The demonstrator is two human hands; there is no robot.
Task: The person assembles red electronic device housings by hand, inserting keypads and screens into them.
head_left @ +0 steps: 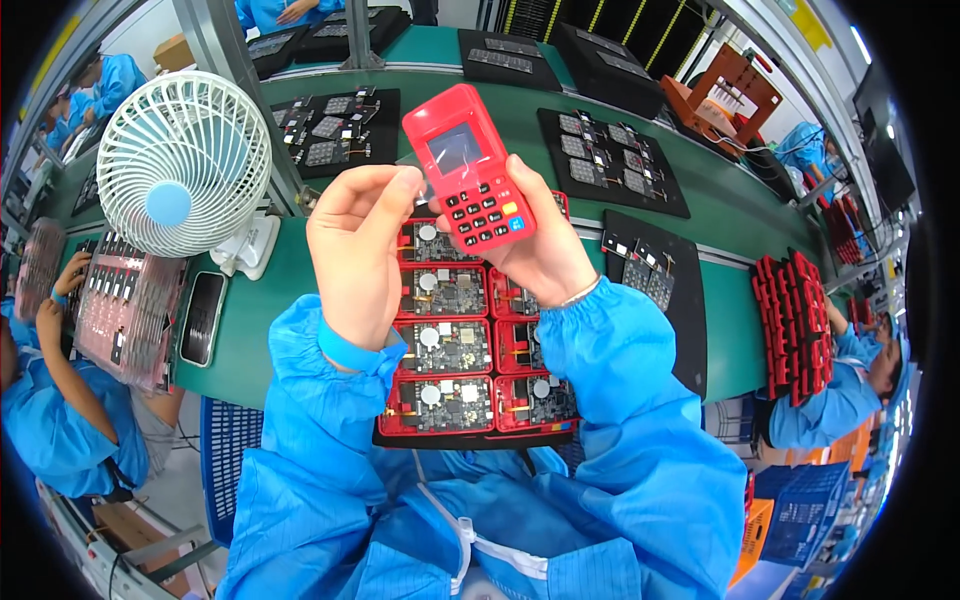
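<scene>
A red card payment terminal (472, 172) with a small screen and black keypad is held up, tilted to the left, above the work area. My right hand (548, 240) grips it, thumb along its right edge and fingers behind it. At its left edge my left hand (352, 235) is closed in a pinch, with a thin piece of clear film (424, 184) at the fingertips. Whether the film still touches the terminal I cannot tell. Below both hands lie rows of red open housings (445, 347) with circuit boards and round silver cells, partly hidden by my hands and sleeves.
A white fan (185, 165) and a phone (203, 318) stand to the left on the green bench. Black mats with keypad parts (613, 160) lie beyond. Stacked red housings (793, 325) sit at the right. Co-workers in blue (75, 420) work on both sides.
</scene>
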